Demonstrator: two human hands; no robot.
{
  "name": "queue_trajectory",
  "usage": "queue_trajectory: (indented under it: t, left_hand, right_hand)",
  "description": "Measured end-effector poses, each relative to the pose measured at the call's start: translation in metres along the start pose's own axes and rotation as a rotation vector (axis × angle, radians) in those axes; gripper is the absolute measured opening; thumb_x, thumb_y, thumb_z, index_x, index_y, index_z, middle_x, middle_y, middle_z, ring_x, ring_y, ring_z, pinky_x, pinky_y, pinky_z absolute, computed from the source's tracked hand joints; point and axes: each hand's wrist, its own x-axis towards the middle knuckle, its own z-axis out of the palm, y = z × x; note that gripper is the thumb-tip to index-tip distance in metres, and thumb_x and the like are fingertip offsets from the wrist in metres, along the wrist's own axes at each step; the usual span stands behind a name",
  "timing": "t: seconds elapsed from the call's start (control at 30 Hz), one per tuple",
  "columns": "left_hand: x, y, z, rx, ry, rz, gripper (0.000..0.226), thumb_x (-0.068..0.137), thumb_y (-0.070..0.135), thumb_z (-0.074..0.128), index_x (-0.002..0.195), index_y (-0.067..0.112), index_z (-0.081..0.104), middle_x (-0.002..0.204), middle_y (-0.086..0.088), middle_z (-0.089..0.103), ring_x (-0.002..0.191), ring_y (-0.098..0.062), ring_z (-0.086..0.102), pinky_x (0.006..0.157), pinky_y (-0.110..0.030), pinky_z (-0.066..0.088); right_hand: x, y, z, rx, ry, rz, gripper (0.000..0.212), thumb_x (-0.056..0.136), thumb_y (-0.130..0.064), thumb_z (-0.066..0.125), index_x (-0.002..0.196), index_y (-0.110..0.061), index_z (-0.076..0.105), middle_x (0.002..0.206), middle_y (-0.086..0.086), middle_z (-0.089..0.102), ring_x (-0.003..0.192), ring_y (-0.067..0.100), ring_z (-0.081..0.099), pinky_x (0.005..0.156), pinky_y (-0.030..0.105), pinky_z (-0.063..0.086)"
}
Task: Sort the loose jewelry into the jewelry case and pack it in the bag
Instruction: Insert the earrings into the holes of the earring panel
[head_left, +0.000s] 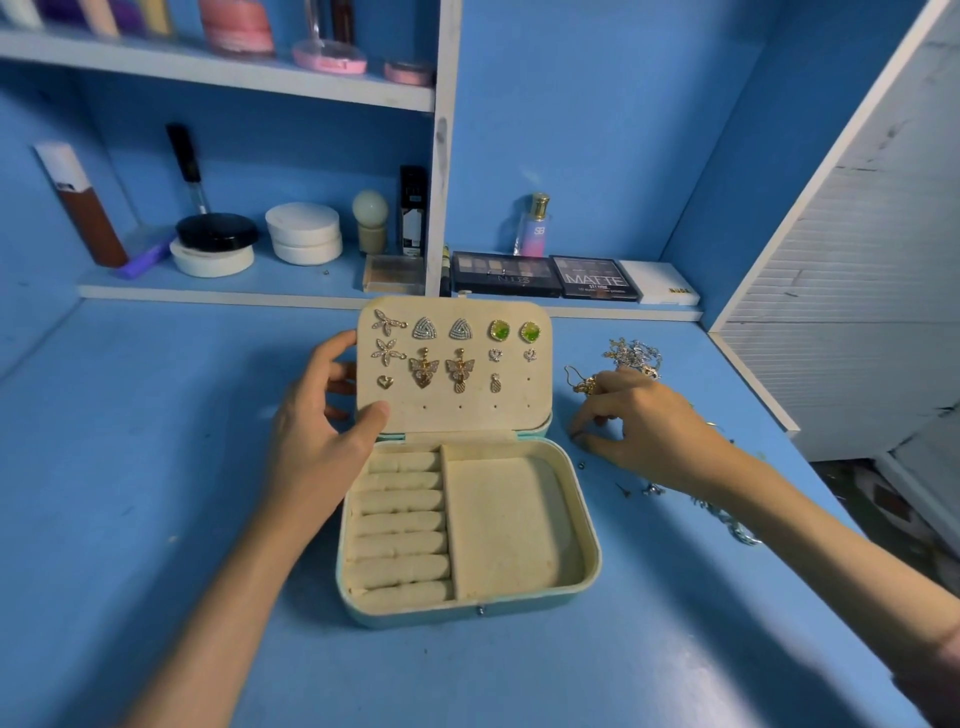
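Now, your left hand (319, 421): it grips the left edge of the lid (454, 410), thumb on the cream front, fingers curled behind it and mostly hidden.
Your right hand (641, 421): down at the tabletop (156, 467) just right of the case, fingers curled, thumb and forefinger tips close together on the surface; you cannot tell whether they pinch anything.
Jewelry case (587, 571): open near the middle of the tabletop, lid upright; ring rolls fill the left of the base, with one wide compartment on the right.
Pinned earrings (460, 366): three rows on the lid's front.
Gold hook earring (582, 384): at your right knuckles, touching or just beside them; unclear which.
Loose jewelry (634, 356): a tangled heap near the tabletop's right edge, behind your right hand and partly hidden by it; single pieces cannot be made out.
Small bits (641, 488): between the case and your right wrist, too small to identify.
Silver chain (737, 530): near the right edge, partly under your right forearm.
Palettes (506, 273): along the far edge.
Upper shelf jars (236, 26): cut off by the top of the view.
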Motion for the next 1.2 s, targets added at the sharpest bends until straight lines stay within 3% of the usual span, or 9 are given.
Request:
queue_trajectory:
  t: [0.17,0.33,0.43,0.53,0.67,0.73,0.83,0.9,1.2]
  left_hand:
    - [-0.001,0.001,-0.002,0.008,0.000,-0.005,0.060,0.083,0.007,0.069,0.119,0.050,0.046,0.108,0.008,0.059,0.096,-0.020,0.058,0.084,-0.047,0.052]
    - [-0.002,0.004,-0.001,-0.014,0.015,-0.012,0.060,0.083,0.006,0.069,0.118,0.049,0.047,0.106,0.007,0.060,0.092,-0.017,0.058,0.082,-0.045,0.053]
    - [-0.005,0.010,-0.001,-0.009,0.036,-0.001,0.057,0.083,0.005,0.069,0.115,0.048,0.050,0.101,0.009,0.060,0.087,-0.016,0.058,0.080,-0.041,0.052]
    - [-0.009,0.017,0.001,-0.002,0.056,-0.022,0.057,0.081,0.010,0.070,0.112,0.052,0.048,0.099,0.013,0.059,0.089,-0.017,0.058,0.083,-0.040,0.052]
    - [-0.023,0.030,0.004,0.126,0.277,0.080,0.051,0.082,0.018,0.067,0.126,0.040,0.052,0.114,0.020,0.055,0.114,-0.016,0.050,0.095,-0.034,0.044]
    - [-0.040,0.056,0.013,-0.187,0.232,-0.039,0.039,0.085,0.003,0.064,0.114,0.028,0.062,0.111,0.014,0.065,0.109,-0.008,0.056,0.089,-0.026,0.046]
    - [-0.062,0.098,0.035,-0.934,-0.080,-0.557,0.032,0.082,0.003,0.054,0.109,0.014,0.066,0.104,-0.002,0.074,0.102,-0.014,0.064,0.082,-0.027,0.047]
    - [-0.067,0.102,0.047,-1.200,-0.154,-0.799,0.031,0.085,0.003,0.049,0.113,0.006,0.063,0.108,-0.012,0.072,0.107,-0.022,0.062,0.087,-0.032,0.047]
    - [-0.061,0.107,0.052,-1.453,-0.009,-0.974,0.021,0.090,0.003,0.045,0.100,0.001,0.063,0.116,-0.017,0.065,0.120,-0.028,0.055,0.108,-0.043,0.038]
  right_hand:
    - [0.014,-0.007,-0.012,0.022,0.071,-0.001,0.006,0.085,-0.013,0.063,0.083,-0.016,0.068,0.076,-0.001,0.055,0.074,0.018,0.050,0.064,0.037,0.048]
    - [0.043,-0.041,-0.042,0.348,0.382,0.005,0.009,0.092,-0.008,0.055,0.088,-0.015,0.058,0.081,-0.014,0.058,0.075,-0.004,0.050,0.064,0.008,0.036]
    - [0.058,-0.066,-0.043,0.414,0.279,-0.068,0.006,0.095,-0.008,0.049,0.096,-0.010,0.054,0.094,-0.003,0.062,0.088,0.008,0.055,0.075,0.012,0.041]
    - [0.065,-0.079,-0.039,0.406,0.161,-0.098,0.011,0.095,-0.006,0.040,0.096,-0.015,0.045,0.097,0.007,0.064,0.084,0.029,0.060,0.074,0.040,0.046]
    - [0.063,-0.080,-0.045,0.417,0.178,-0.101,0.012,0.097,-0.008,0.039,0.093,-0.019,0.041,0.092,0.010,0.066,0.068,0.026,0.057,0.059,0.031,0.043]
    - [0.061,-0.081,-0.048,0.415,0.174,-0.103,0.013,0.098,-0.009,0.039,0.091,-0.021,0.040,0.094,0.008,0.065,0.064,0.024,0.055,0.056,0.031,0.042]
    - [0.055,-0.083,-0.051,0.416,0.167,-0.103,0.014,0.098,-0.009,0.041,0.092,-0.022,0.041,0.096,0.006,0.065,0.064,0.020,0.053,0.058,0.029,0.042]
    - [0.050,-0.083,-0.054,0.416,0.164,-0.105,0.011,0.098,-0.011,0.041,0.093,-0.021,0.041,0.096,0.003,0.066,0.065,0.018,0.051,0.055,0.021,0.038]
    - [0.026,-0.089,-0.066,0.413,0.164,-0.143,0.002,0.098,-0.019,0.044,0.096,-0.018,0.044,0.097,-0.004,0.069,0.064,0.032,0.055,0.059,0.037,0.042]
